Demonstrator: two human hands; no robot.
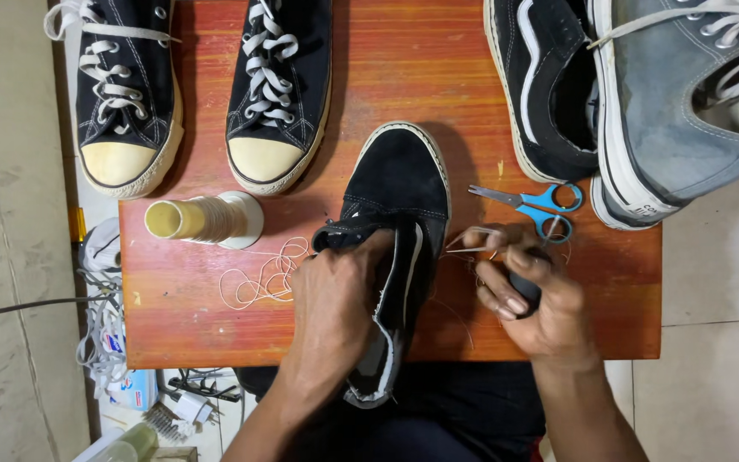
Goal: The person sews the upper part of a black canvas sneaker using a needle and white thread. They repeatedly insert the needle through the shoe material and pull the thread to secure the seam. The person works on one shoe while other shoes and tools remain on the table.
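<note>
At the far left edge of the frame, beside the red-brown wooden bench [404, 85], a tangle of white laces and cords [103, 316] hangs down toward the tiled floor, with small packets and clutter below it in the lower left corner. In the upper left, two black high-top sneakers with cream toe caps and white laces stand toes toward the viewer: the left high-top [126, 94] at the bench's edge, the right high-top [280, 90] just beside it. Below them a spool of pale thread [205, 219] lies on its side, and loose thread [263, 275] curls across the bench from it toward the centre.

In the middle, a black low-top shoe [399, 184] with a white sole rim lies toe pointing to the top of the frame, its heel end past the bench's near edge. The left hand [335, 304] is pushed into the shoe's opening, closed on its side wall, where the upper looks parted from the white edge.

Just right of the shoe, the right hand [532, 295] is closed in a pinch, fingertips holding a thin metal tool [470, 242], seemingly a needle or awl, that points at the shoe's side; a dark handle shows in the palm. Touching the knuckles' upper side, blue-handled scissors [534, 204] lie on the bench. In the upper right, a black sneaker with a white stripe [545, 85] lies tipped, and a grey-blue sneaker [686, 111] leans against it, overhanging the bench's right edge.
</note>
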